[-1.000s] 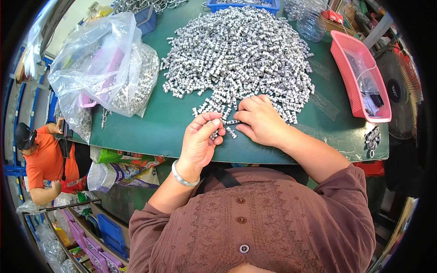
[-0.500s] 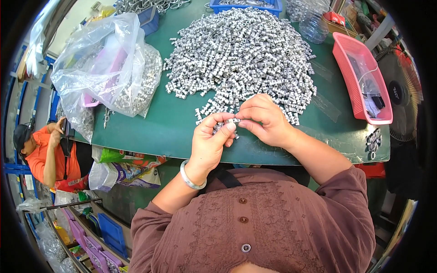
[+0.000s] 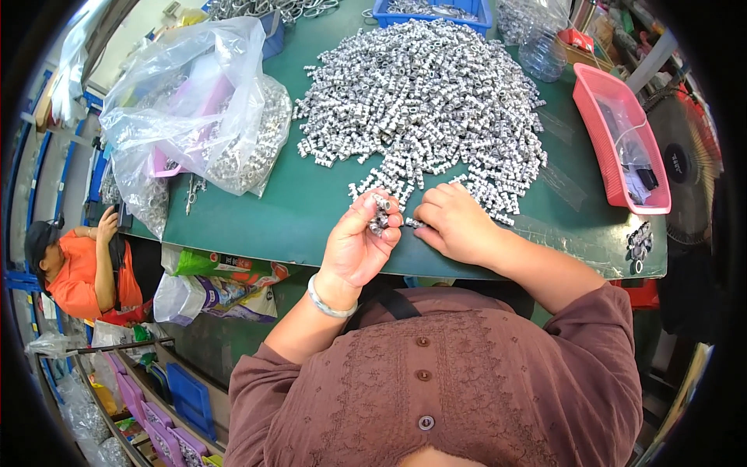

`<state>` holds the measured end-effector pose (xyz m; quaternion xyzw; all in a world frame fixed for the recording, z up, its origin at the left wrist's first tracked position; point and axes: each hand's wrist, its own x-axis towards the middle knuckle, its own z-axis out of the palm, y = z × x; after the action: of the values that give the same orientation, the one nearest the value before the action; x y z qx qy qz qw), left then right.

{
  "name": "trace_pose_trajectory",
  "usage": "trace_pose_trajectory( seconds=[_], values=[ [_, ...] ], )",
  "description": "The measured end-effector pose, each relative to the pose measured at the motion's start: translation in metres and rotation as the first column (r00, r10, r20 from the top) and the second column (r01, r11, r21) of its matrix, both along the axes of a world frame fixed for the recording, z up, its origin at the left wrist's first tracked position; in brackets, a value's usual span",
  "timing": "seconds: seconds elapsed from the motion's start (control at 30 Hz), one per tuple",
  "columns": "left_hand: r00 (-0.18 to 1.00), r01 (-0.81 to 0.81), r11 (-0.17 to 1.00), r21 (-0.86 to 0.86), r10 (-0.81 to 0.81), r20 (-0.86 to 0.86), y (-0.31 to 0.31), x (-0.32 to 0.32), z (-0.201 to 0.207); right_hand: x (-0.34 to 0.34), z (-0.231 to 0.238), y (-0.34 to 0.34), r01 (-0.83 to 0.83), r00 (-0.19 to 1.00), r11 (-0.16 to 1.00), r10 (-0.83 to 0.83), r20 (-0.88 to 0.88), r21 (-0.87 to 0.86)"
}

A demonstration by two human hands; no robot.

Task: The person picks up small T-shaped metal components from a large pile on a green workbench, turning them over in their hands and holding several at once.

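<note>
A large heap of small silver ribbed metal sleeves lies on the green table. Just in front of its near edge, my left hand is turned palm up, its fingers curled round a few of these sleeves. To its right, my right hand rests low against the tabletop, knuckles up and fingers bent together. A small silver sleeve shows at its fingertips, partly covered by them. Whether the fingers pinch it or only touch it is hard to see, but they are closed at it.
A clear plastic bag of metal parts stands at the left. Along the right are a pink basket and a few dark rings. A blue tray sits at the back. Beyond the table's left end, a person in orange holds a phone.
My hands, earlier together over one sleeve, are now apart. The left has turned palm up with several sleeves; the right has lowered to the tabletop. The view has shifted slightly.
</note>
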<state>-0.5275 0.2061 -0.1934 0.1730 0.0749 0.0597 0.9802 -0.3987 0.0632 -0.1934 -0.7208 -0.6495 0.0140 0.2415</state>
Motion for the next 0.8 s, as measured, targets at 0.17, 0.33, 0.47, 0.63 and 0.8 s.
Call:
trace_pose_trajectory(
  seconds=[0.17,0.33,0.47,0.63,0.8],
  values=[
    [0.984,-0.105,0.983,0.148,0.124,-0.13,0.004,-0.009,0.008,0.003,0.015,-0.005,0.061,0.937,0.997,-0.042,-0.347,0.045],
    [0.969,-0.022,0.909,0.416,0.121,-0.215,-0.007,-0.014,0.008,-0.008,0.026,-0.011,0.148,0.799,0.982,-0.047,-0.6,0.12],
    [0.978,0.041,0.872,0.488,0.065,-0.198,-0.021,-0.012,0.012,-0.017,0.026,-0.012,0.165,0.798,0.952,0.025,-0.602,0.257],
    [0.987,0.038,0.913,0.407,0.03,-0.159,-0.02,-0.01,0.004,-0.018,0.029,-0.015,0.138,0.866,0.94,0.039,-0.498,0.313],
    [0.995,0.044,0.974,0.222,-0.023,-0.098,-0.018,-0.009,0.004,0.008,0.021,-0.033,0.23,0.968,0.944,-0.246,0.04,0.234]
  ],
)
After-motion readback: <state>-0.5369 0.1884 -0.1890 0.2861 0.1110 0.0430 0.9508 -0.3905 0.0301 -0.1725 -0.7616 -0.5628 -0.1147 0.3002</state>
